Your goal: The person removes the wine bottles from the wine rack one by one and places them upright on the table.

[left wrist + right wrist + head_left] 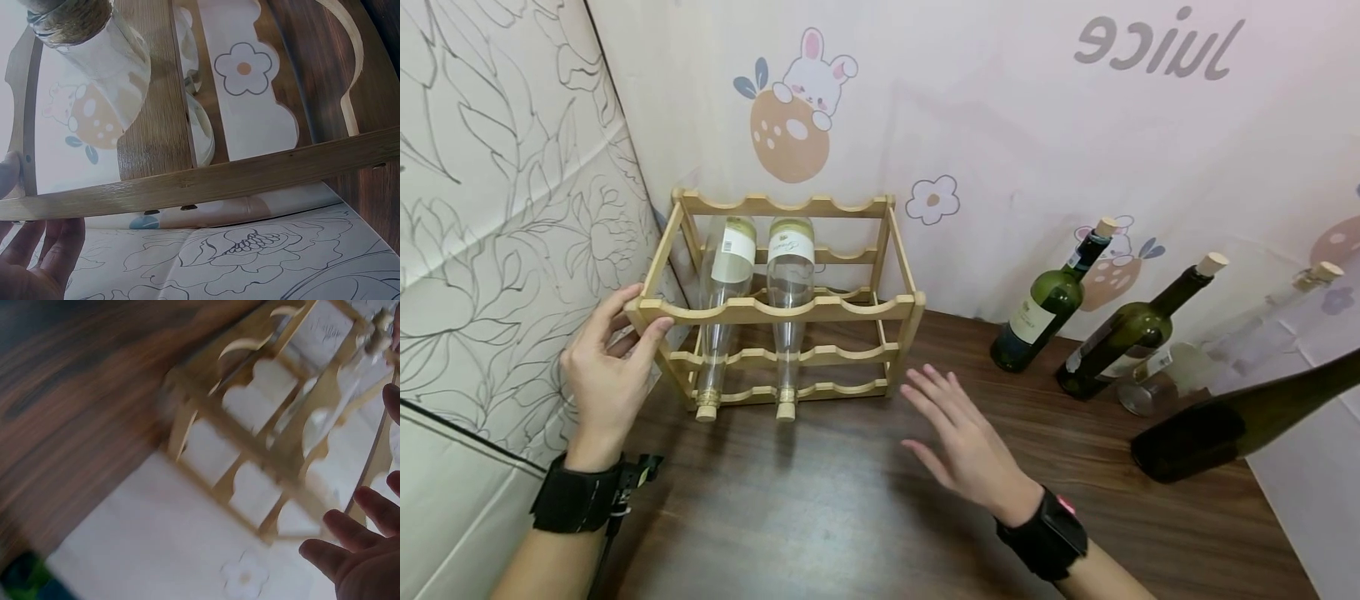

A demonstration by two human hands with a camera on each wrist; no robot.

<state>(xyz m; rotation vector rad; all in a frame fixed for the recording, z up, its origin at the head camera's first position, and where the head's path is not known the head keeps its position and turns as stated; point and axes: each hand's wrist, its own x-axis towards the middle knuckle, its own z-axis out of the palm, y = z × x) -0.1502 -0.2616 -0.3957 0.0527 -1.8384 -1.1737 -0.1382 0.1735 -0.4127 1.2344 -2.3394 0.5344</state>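
Note:
A light wooden wine rack (793, 311) stands by the back wall. In it lie two clear glass bottles, a left one (732, 254) and a right one (791, 257), with white labels and corked necks pointing to the front. My left hand (610, 362) grips the rack's front left upper corner, thumb in front and fingers around the outside. In the left wrist view, its fingers (62, 247) curl at the rack's side bar. My right hand (962, 437) hovers with straight, spread fingers to the right of the rack, holding nothing. Its fingers (353, 531) also show in the right wrist view.
Right of the rack stand a green labelled bottle (1047, 304), an olive-green bottle (1123, 337) and a clear bottle (1187, 367), all corked. A dark bottle (1195, 437) is nearer, its top cut off by the frame. Patterned walls (1000, 142) border the brown wooden table (790, 508).

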